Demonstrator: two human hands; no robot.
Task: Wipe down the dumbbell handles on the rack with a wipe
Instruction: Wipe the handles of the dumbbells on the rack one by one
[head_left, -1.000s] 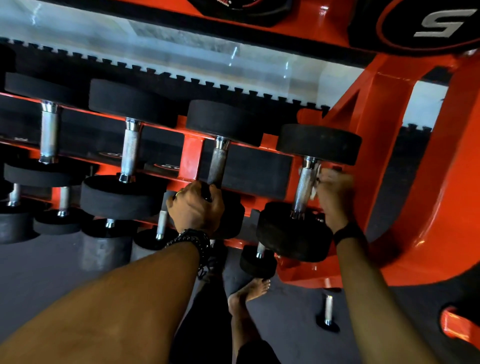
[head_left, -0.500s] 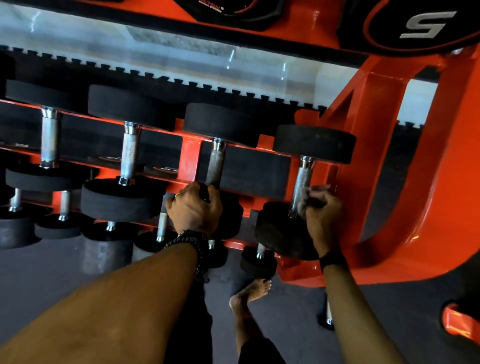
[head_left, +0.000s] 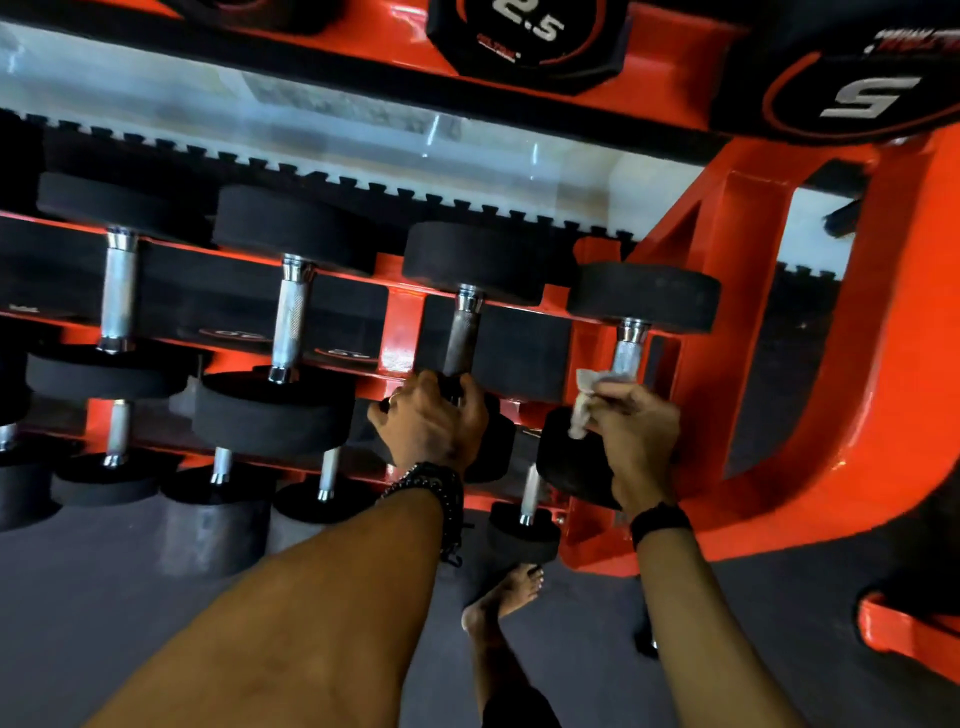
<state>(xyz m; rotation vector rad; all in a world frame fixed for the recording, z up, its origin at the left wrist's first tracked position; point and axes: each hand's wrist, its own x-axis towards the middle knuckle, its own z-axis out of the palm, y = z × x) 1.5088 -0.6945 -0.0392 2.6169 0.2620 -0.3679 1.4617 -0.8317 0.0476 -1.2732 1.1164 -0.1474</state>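
We wipe the end dumbbell's handle on the orange rack (head_left: 737, 291)

Our right hand (head_left: 636, 441) has its fingers clamped on a pale wipe (head_left: 584, 397), pressed to the low end of the rightmost handle (head_left: 627, 349) on the middle shelf. Our left hand (head_left: 428, 423) grips closed round the near end of the next dumbbell (head_left: 465, 332)

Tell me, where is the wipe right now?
The wipe is pinched in the right hand, pressed against the lower handle of the rightmost dumbbell, beside the orange rack's end frame.
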